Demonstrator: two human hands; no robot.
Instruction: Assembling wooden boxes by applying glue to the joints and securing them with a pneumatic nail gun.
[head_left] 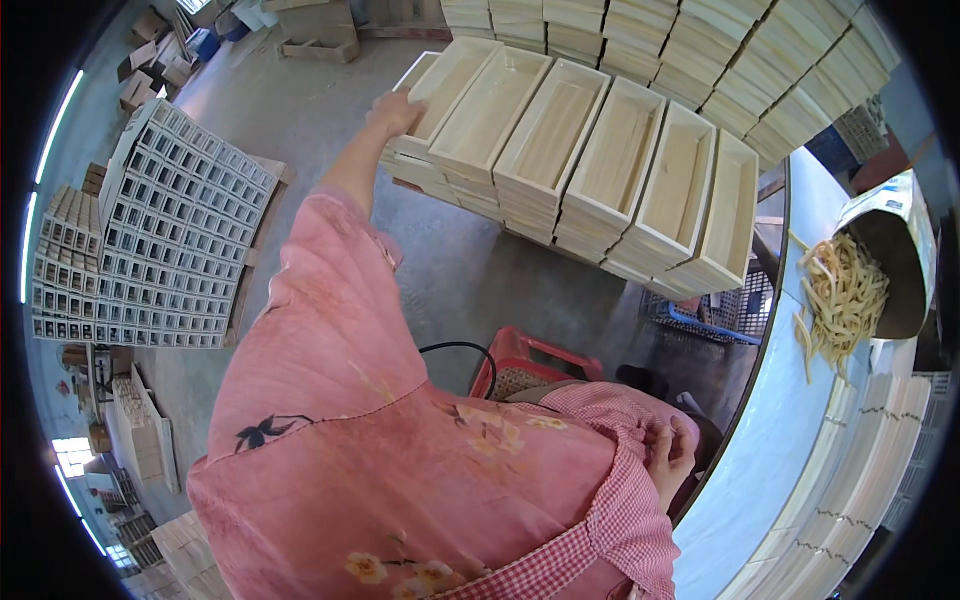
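Observation:
My left arm stretches out to the far left end of a row of stacked pale wooden trays. There my left hand (397, 113) grips the rim of a wooden tray (440, 103), its fingers partly hidden by the edge. The trays beside it are shallow, long and open-topped, such as the tray (556, 118) near the middle of the row. My right hand (671, 459) rests low by my lap at the right, next to the red checked cloth (625, 500). Its fingers are curled in, and whatever they may hold is hidden.
A blue-topped table (755, 480) runs along my right, with an open bag (905, 270) spilling pale strips (842, 290). Behind the trays rise tall wooden stacks (690, 50). A red plastic stool (520, 362) stands close by. More stacked boxes (175, 230) stand at left.

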